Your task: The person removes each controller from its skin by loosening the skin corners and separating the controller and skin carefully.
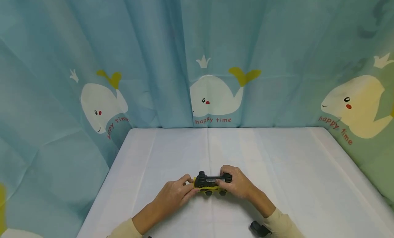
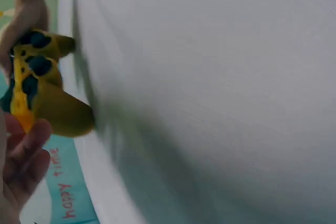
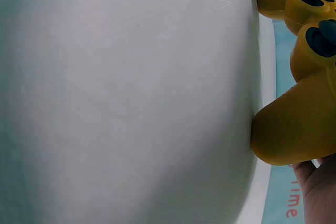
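Between the two hands, just over the white table, is a game controller (image 1: 212,182) with a black body partly covered by a yellow sleeve (image 2: 63,109). Its black trigger side faces up in the head view. My left hand (image 1: 176,194) pinches the yellow edge at the controller's left end with thumb and fingers. At the other end, my right hand (image 1: 237,183) grips the black body, thumb on the near side and fingers behind. Both thumbsticks poke through the yellow sleeve (image 3: 299,119) in the right wrist view, which shows the grips tilted toward the tabletop.
A small black object (image 1: 259,229) lies on the white table (image 1: 172,152) beside the right forearm. The tip of another dark thing (image 1: 149,237) shows at the bottom edge. A blue-green curtain (image 1: 160,60) with printed whales hangs around the table's back and sides.
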`<state>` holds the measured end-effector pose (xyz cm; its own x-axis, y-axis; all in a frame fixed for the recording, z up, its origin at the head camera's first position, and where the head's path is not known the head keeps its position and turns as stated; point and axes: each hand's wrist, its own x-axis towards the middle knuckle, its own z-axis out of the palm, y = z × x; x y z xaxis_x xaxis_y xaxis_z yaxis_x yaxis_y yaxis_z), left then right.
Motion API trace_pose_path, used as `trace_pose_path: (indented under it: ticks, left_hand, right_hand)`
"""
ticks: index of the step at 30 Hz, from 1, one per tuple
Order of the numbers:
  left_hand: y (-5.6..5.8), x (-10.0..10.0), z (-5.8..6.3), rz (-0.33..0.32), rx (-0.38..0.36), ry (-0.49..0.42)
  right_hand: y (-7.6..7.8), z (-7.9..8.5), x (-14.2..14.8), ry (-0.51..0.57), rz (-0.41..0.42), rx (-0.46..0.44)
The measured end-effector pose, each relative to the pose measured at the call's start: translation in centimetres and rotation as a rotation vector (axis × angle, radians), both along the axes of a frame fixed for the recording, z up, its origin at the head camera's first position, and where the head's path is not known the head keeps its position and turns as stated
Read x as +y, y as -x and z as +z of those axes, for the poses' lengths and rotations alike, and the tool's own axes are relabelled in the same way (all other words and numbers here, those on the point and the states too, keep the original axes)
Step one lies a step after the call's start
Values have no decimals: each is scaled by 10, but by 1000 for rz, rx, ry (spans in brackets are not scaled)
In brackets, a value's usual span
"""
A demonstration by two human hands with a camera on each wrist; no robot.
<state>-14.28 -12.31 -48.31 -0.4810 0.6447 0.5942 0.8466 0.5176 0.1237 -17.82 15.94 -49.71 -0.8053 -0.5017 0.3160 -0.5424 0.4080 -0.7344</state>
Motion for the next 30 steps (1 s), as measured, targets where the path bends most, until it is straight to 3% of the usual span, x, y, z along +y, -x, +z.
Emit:
trace_pose_path:
  ticks: [6, 10, 17, 23, 28, 30]
  left_hand:
    - [9, 2, 3, 8, -403, -173]
    - [10, 2, -1, 19, -485, -205]
    - [5, 5, -7, 95, -451, -146]
    - [3, 2, -4, 192, -333, 34]
    - [5, 3, 0, 186, -228, 140]
    - [5, 3, -1, 174, -227, 147]
  right_hand:
    - [-2, -3, -1, 32, 2, -31]
    - [-1, -1, -1, 38, -6, -47]
    - [1, 0, 0, 38, -6, -48]
    - [3, 0, -2, 38, -21, -54]
    - [4, 0, -2, 52, -36, -59]
    - [3, 0, -2, 67, -31, -49]
